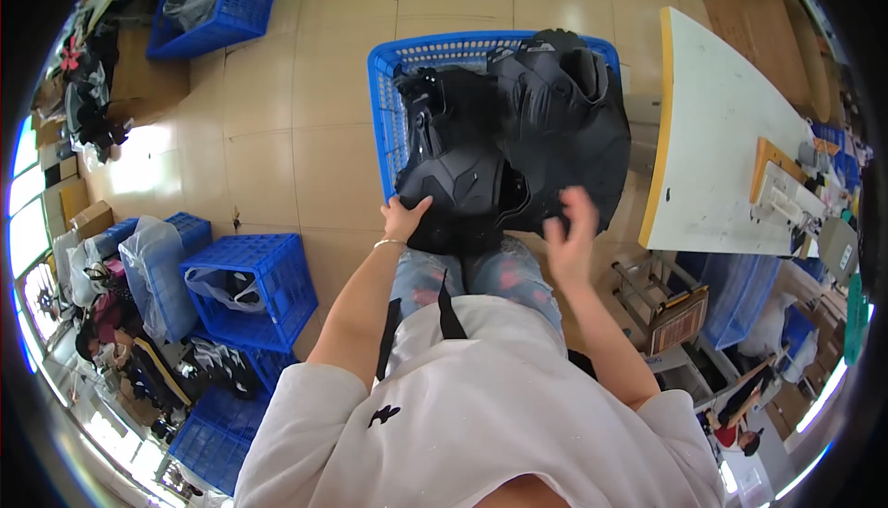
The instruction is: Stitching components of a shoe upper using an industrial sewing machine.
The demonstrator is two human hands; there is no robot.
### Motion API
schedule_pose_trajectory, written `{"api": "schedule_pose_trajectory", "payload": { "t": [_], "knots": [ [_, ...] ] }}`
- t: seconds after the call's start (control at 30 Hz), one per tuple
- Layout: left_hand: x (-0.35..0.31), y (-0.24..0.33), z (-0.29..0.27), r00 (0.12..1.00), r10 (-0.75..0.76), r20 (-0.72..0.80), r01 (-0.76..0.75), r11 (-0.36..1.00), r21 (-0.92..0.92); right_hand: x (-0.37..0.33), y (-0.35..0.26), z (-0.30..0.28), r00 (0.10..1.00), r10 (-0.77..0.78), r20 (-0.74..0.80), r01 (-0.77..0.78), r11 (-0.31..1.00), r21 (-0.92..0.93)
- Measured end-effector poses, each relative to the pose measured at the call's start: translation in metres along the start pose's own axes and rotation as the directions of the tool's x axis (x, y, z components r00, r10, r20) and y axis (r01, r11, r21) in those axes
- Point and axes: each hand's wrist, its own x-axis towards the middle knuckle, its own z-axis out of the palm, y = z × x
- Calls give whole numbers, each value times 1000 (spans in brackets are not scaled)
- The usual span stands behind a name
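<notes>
A black moulded piece of gear with hard angular panels (pixel 453 184) lies over the near side of a blue plastic basket (pixel 377 105), close to my knees. My left hand (pixel 404 221) holds its near left edge, thumb on top and the other fingers mostly hidden. My right hand (pixel 573 229), slightly blurred, hovers by the near right of the black pile with its fingers apart and nothing in them. More black panelled gear (pixel 555 92) is heaped in the basket's far right part; a wide black flap (pixel 573 175) spreads over the right rim.
To the right stands a white table (pixel 721 138) with a yellow edge, and below it a small folding stool (pixel 675 318). Blue crates (pixel 254 291) are stacked at left; another crate (pixel 222 8) with clear plastic stands far left. Tiled floor (pixel 342 138) surrounds the basket.
</notes>
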Motion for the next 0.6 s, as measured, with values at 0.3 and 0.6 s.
{"api": "schedule_pose_trajectory", "payload": {
  "t": [0.3,0.6],
  "knots": [
    [-21,15,-90,932,19,361,53,981,-188,56,-43,128,860,499,107,-484,864,-139],
    [-112,58,-278,978,204,-33,-168,690,-704,67,-221,83,987,-79,139,-1,866,499]
  ]
}}
